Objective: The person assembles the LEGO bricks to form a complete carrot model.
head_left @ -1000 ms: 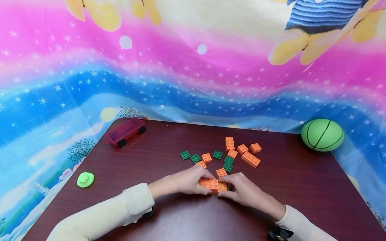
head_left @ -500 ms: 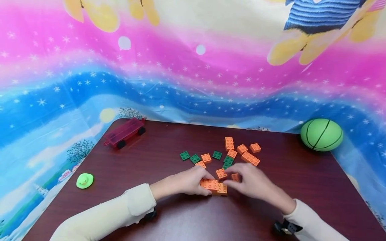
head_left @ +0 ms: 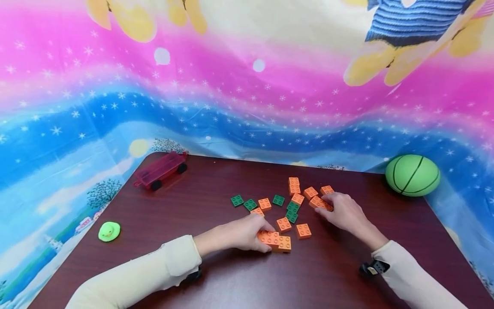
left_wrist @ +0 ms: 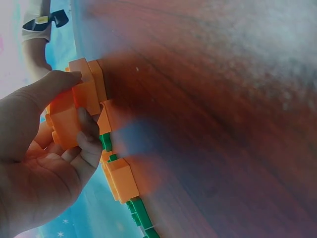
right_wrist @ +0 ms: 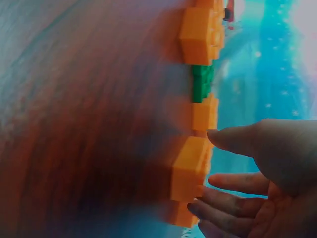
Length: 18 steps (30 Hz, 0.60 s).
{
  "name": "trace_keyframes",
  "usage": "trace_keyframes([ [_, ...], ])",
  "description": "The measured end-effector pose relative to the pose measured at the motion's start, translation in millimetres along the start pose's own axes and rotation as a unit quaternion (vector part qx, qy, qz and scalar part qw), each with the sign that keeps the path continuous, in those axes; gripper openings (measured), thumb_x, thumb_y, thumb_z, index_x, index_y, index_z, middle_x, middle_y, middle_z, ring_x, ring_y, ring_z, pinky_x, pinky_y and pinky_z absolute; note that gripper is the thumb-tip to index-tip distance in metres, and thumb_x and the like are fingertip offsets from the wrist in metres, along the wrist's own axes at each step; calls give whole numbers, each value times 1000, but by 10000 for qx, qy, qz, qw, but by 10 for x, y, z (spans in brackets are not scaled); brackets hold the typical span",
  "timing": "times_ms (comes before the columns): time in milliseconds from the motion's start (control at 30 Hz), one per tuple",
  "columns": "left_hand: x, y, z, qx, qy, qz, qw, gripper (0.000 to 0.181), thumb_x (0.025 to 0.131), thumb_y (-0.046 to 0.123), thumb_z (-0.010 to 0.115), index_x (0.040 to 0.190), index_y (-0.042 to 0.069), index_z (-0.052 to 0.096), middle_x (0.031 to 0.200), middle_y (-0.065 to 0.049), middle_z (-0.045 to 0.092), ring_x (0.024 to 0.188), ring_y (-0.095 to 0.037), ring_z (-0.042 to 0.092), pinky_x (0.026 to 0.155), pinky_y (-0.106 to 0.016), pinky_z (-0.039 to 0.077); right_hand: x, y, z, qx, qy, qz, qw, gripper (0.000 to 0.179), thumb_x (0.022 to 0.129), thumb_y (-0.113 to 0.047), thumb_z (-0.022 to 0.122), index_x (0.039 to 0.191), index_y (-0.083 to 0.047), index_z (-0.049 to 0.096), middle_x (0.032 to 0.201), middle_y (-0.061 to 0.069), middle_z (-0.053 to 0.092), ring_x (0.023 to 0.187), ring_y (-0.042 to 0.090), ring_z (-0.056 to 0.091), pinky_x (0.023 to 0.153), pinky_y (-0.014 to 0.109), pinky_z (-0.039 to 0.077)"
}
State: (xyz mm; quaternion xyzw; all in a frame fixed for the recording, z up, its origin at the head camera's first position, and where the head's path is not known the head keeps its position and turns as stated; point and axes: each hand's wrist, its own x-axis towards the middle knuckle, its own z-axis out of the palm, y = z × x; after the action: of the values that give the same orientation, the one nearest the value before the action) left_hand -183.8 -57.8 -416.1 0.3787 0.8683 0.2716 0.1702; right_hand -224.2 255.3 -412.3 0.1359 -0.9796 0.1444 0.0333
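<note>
My left hand (head_left: 245, 234) grips an orange building brick (head_left: 269, 237) between thumb and fingers, low over the table's middle. This brick is joined to another orange brick (head_left: 285, 243) that sticks out on its right; the left wrist view shows the held brick (left_wrist: 64, 119) within the curled fingers. My right hand (head_left: 347, 214) is at a long orange brick (head_left: 318, 202), overlapping its right end. In the right wrist view, thumb and fingers stand spread to either side of that brick (right_wrist: 189, 168), not closed on it. Two small orange bricks (head_left: 303, 231) lie between the hands.
Several green bricks (head_left: 292, 212) and more orange bricks (head_left: 294, 185) lie scattered beyond the hands on the dark brown table (head_left: 231, 283). A red toy wagon (head_left: 161, 170) stands at back left, a green duck (head_left: 109, 231) at left, a green ball (head_left: 413, 175) at back right.
My right hand has left the joined orange bricks and moved right and away to the long orange brick. A small orange brick it had covered now shows. The left hand keeps its hold.
</note>
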Motion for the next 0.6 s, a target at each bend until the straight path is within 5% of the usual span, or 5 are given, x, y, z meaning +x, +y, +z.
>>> trace_keyframes([
  [433, 53, 17, 6, -70, -29, 76, 9999, 38, 86, 21, 82, 122, 10, 76, 107, 3, 79, 77, 6, 59, 70, -14, 49, 94, 128, 119, 166, 76, 27, 9998, 39, 89, -25, 81, 116, 3, 75, 95, 17, 76, 73, 20, 62, 68, 41, 54],
  [600, 21, -20, 21, -117, -10, -24, 9999, 37, 86, 23, 83, 121, 13, 77, 104, 7, 78, 75, 5, 58, 68, -14, 48, 104, 109, 151, 96, 34, -136, 9999, 38, 91, -24, 79, 118, 2, 74, 106, 20, 76, 78, 23, 67, 75, 46, 58],
])
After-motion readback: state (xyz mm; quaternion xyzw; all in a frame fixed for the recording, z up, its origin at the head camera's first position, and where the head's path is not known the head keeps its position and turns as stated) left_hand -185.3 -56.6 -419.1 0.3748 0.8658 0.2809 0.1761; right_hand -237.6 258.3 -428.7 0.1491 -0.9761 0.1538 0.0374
